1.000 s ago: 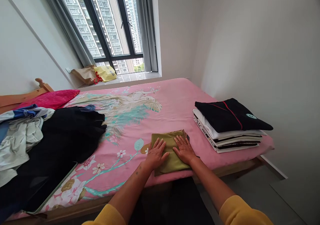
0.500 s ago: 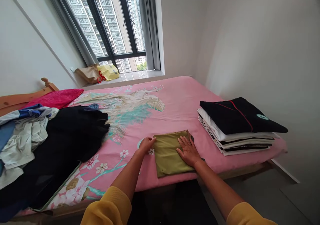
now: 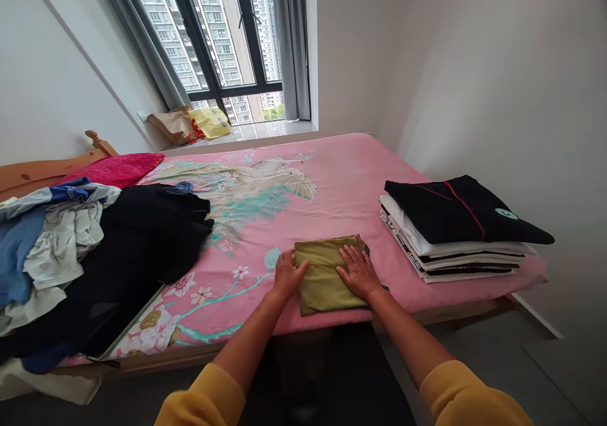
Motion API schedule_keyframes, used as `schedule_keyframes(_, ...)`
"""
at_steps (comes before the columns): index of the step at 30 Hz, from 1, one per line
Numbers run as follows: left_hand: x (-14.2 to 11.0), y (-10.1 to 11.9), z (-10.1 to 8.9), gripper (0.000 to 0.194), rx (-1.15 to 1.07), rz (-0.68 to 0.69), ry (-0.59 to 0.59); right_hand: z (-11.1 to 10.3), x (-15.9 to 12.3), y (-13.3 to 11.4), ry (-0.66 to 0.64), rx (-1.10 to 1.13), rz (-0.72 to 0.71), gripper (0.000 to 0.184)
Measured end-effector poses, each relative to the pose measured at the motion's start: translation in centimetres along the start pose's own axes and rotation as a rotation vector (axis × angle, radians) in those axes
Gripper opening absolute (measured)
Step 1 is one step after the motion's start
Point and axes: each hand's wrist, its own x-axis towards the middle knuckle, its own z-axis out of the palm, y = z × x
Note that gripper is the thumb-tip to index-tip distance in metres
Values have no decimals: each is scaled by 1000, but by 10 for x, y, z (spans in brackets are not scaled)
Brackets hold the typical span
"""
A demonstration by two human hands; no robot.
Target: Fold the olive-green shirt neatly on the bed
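Note:
A folded olive-green cloth lies near the front edge of the pink bed sheet. My left hand rests on the cloth's left edge, fingers curled over it. My right hand lies flat on its right side, fingers spread. Both arms wear yellow sleeves.
A stack of folded clothes, black on top, sits at the right of the bed by the wall. A heap of unfolded dark, white and blue clothes covers the left side, with a magenta pillow behind. Paper bags stand on the window sill.
My left hand went from lying flat on the cloth to its left edge, then closed onto that edge. My right hand stayed pressed on the cloth. The view shifted slightly.

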Motion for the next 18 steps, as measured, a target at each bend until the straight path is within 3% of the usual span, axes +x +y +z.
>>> schedule_keyframes(2,-34,-5,2,74,10,185,-55,1,0,1,1,0,1,62)
schedule_keyframes(4,-63,-13,0,77,4,229,-72,0,-1,1,2,1,0,62)
schedule_keyframes(7,-85,-20,-9,73,-125,-6,-71,-1,-1,-1,9,3,-2,62)
schedule_keyframes(11,-93,-12,-14,64,-387,-319,-239,-1,-3,-2,15,1,2,60)
schedule_keyframes(15,-100,-3,-3,48,-521,-494,-415,-4,-1,-5,2,12,16,58)
schedule_keyframes(18,-103,-3,7,39,-564,-555,-434,-17,10,-16,49,37,31,53)
